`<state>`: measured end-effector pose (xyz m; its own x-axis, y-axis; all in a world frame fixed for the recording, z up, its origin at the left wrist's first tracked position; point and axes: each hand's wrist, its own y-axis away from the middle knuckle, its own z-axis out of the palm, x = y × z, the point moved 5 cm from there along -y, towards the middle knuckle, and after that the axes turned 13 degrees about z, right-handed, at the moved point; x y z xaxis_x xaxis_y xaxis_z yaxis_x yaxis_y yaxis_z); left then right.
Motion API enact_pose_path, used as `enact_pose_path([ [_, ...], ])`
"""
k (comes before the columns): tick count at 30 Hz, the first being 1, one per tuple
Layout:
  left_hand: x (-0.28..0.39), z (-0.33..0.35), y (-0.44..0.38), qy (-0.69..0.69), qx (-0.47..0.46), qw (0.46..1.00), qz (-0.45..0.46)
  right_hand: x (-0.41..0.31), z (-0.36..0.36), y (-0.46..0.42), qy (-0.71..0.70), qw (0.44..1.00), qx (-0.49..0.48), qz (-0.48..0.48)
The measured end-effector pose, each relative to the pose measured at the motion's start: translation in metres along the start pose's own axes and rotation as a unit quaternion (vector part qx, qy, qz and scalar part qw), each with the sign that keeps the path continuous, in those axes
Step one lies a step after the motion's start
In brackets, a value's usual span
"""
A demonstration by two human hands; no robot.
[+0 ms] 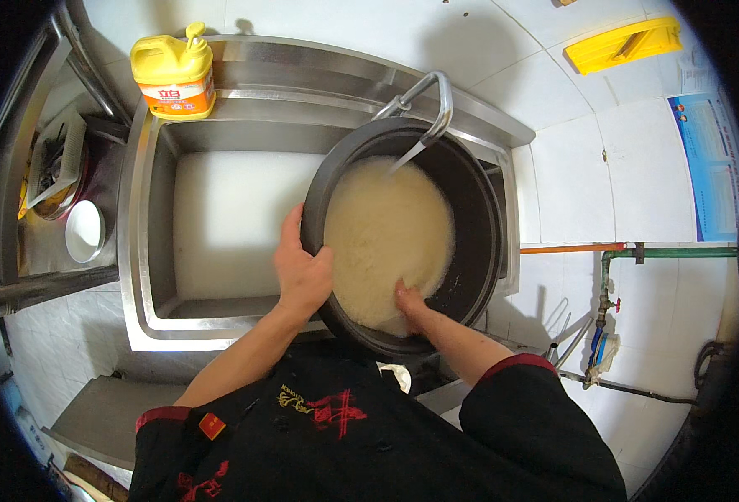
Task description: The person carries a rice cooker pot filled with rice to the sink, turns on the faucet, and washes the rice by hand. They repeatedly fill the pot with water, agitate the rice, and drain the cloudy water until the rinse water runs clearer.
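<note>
A large dark round pot [479, 232] tilts over the right part of a stainless steel sink [162, 219]. Cloudy water with rice [385, 232] lies inside it, and water runs in from a bent metal faucet [446, 113]. My left hand [303, 270] grips the pot's left rim, thumb on the inner side. My right hand [410, 306] reaches into the pot near its lower wall; its fingers are partly under the cloudy water, so whether they hold rice is hidden. The sink's left basin holds whitish liquid [237, 219].
A yellow detergent jug [173, 75] stands on the sink's back left corner. To the left, a shelf holds a white bowl [85, 231] and a plastic basket [62, 147]. Pipes with a red-handled valve [617, 305] run along the right wall.
</note>
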<state>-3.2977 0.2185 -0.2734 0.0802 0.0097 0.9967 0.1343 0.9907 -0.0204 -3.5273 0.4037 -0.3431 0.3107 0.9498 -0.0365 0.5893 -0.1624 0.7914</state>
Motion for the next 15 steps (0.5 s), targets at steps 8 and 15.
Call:
enact_pose_path([
  [8,0.005,0.002,-0.005,-0.019,-0.011,0.999,0.037,-0.037,0.105,0.056,-0.443,0.815,-0.374,0.019],
  [15,0.01,0.0,-0.009,-0.036,-0.044,0.998,0.01,-0.144,0.081,0.042,-0.61,0.645,-0.447,-0.115],
])
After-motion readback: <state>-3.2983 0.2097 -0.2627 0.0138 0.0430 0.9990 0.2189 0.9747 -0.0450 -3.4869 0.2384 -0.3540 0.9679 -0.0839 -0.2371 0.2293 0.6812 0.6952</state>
